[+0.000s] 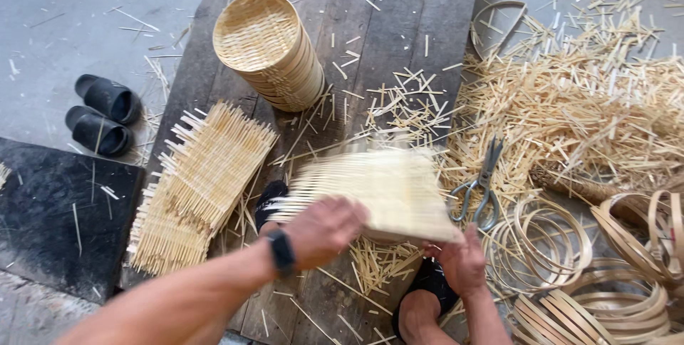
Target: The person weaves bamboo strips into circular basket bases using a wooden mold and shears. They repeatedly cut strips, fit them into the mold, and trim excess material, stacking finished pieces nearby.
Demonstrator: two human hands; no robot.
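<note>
Head view: blurred woven bamboo mat (377, 188) gripped between left hand (324, 230), right hand (463, 261) fingers, seemingly closed.

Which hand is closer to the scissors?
Right. The right hand grips the woven mat just below the scissors; the left hand is farther left across the mat.
</note>
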